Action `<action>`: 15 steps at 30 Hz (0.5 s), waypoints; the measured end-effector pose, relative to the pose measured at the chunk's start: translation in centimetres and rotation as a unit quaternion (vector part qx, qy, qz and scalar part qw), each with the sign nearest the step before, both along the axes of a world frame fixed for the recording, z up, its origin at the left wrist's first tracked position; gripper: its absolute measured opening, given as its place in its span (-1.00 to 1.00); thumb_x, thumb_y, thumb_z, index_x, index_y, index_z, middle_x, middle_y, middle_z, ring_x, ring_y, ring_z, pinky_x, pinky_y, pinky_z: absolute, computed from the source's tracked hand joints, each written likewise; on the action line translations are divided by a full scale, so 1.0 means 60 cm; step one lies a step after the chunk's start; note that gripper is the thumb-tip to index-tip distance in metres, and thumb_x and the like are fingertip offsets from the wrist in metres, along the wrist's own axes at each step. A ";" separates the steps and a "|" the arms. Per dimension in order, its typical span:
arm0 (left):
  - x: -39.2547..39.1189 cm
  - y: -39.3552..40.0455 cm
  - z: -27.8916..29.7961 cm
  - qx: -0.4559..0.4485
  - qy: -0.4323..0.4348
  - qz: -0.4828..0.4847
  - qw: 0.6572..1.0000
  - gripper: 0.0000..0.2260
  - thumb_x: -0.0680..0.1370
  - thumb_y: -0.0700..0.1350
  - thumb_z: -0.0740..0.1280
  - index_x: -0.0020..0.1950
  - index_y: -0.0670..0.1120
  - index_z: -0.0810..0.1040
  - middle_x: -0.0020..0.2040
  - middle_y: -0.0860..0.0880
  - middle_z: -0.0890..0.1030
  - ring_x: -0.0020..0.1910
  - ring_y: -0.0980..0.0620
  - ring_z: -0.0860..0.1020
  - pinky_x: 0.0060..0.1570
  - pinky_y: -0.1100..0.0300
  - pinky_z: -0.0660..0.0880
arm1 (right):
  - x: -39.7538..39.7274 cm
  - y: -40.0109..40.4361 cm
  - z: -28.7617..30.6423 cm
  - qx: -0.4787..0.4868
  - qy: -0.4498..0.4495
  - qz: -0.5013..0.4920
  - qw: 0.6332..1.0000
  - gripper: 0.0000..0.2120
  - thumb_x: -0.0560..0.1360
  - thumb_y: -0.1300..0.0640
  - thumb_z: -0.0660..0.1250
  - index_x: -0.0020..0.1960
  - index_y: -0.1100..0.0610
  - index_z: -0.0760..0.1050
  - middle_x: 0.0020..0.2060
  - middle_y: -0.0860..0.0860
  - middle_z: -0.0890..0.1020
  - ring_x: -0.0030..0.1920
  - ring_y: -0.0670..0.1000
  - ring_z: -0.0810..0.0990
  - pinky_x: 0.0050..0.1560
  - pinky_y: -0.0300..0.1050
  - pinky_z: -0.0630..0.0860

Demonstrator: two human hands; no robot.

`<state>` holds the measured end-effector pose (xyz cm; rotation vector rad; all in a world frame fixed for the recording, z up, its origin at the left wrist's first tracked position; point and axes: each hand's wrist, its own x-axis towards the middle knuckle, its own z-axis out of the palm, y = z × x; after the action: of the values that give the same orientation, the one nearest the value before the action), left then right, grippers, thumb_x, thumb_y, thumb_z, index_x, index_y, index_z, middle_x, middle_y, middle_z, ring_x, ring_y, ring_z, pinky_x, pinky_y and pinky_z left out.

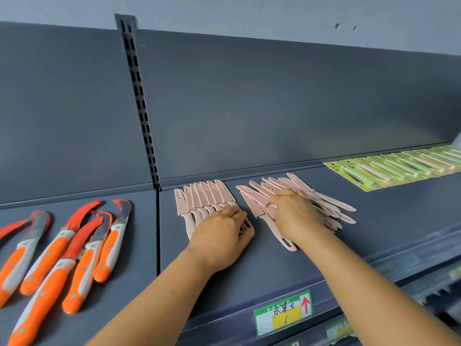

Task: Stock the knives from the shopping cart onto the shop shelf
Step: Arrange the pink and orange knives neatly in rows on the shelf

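Observation:
Two groups of pink sheathed knives lie on the dark grey shelf. A tidy fanned row sits on the left, and a loose pile on the right. My left hand rests flat on the handles of the tidy row, fingers spread. Over the loose pile, my right hand has its fingers curled around one pink knife where sheath meets handle. That knife's handle sticks out below the hand. The shopping cart is out of view.
Several orange-handled curved knives with red blade guards lie on the left shelf section. Green carded peelers line the back right. A slotted upright divides the back panels. A green price label sits on the shelf's front edge.

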<state>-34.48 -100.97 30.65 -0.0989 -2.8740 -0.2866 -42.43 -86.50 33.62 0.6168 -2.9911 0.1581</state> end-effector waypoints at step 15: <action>0.001 -0.002 -0.002 0.010 0.008 0.005 1.000 -0.60 0.61 0.11 0.11 0.40 0.00 0.38 0.37 0.08 0.39 0.32 0.03 0.37 0.25 0.25 0.25 | -0.007 -0.012 -0.011 -0.005 0.035 0.028 0.999 -0.68 0.60 0.01 0.11 0.25 0.01 0.51 0.19 0.04 0.42 0.25 0.08 0.29 0.25 -0.08 0.30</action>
<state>-34.42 -101.09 30.53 -0.0820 -2.8550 -0.3110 -42.87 -87.22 32.97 0.6912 -2.9059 0.1518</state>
